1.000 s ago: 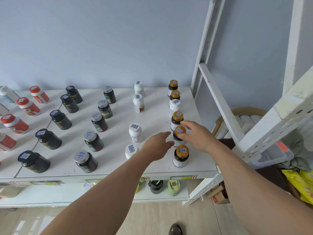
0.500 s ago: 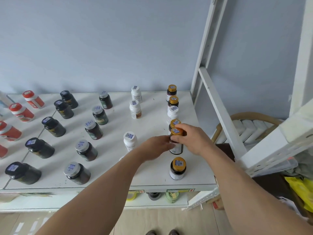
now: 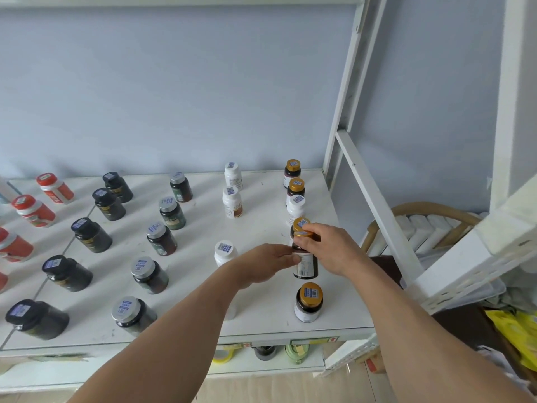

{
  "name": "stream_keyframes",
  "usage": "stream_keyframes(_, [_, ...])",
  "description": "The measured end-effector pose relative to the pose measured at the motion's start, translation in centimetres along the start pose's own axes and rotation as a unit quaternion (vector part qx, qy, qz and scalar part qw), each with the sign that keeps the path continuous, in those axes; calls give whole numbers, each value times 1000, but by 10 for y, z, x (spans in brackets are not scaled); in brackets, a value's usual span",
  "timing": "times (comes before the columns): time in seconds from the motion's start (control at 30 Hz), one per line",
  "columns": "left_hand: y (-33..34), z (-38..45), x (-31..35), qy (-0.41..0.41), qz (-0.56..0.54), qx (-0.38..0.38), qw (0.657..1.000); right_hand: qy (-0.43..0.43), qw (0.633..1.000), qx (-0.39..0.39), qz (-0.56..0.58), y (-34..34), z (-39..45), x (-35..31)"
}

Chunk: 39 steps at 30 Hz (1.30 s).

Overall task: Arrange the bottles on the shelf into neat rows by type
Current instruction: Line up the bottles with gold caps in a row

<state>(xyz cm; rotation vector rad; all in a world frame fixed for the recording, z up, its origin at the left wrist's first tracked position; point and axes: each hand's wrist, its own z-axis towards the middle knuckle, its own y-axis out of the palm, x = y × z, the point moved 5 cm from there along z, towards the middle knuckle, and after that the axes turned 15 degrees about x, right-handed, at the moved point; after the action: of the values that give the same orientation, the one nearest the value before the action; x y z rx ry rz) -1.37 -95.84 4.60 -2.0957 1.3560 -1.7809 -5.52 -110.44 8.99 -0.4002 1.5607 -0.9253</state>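
Both hands are on one gold-capped bottle (image 3: 304,261) — right hand (image 3: 328,250) pinching its cap, left hand (image 3: 268,264) gripping its side — likely about to set it into the right-hand row, clear of the white bottle (image 3: 295,209).

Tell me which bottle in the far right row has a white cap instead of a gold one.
The third bottle from the back: it is all white, standing between gold-capped dark bottles.

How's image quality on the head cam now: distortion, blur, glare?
Head view: wide-angle bending of the shelf frame, worst toward the right edge; soft daylight, faint shadows beside bottles; no harsh glare on the shelf; slight softness around the held gold-capped bottle.
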Motion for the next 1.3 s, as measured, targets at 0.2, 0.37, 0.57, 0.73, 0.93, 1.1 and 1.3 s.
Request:
stream_keyframes(0.2, [0, -1, 8, 18, 21, 0, 1000, 5, 1000, 1, 1, -1, 0, 2])
stream_keyframes(0.37, [-1, 3, 14, 80, 165, 27, 983, 16, 999, -17, 26, 3, -3, 9])
stream_keyframes(0.57, [-2, 13, 7, 96, 296, 52, 949, 39, 998, -39, 35, 14, -9, 23])
stream_keyframes(0.73, [-5, 17, 2, 97, 306, 58, 945, 59, 995, -61, 48, 21, -13, 31])
stream_keyframes(0.93, [-11, 22, 8, 103, 288, 73, 949, 58, 996, 2, 73, 7, -5, 27])
stream_keyframes(1.1, [-17, 33, 14, 87, 253, 97, 959, 44, 996, 74, 34, -3, 21, 16])
stream_keyframes(1.3, [-20, 50, 11, 54, 233, 99, 966, 36, 999, -11, 6, 17, 44, 15])
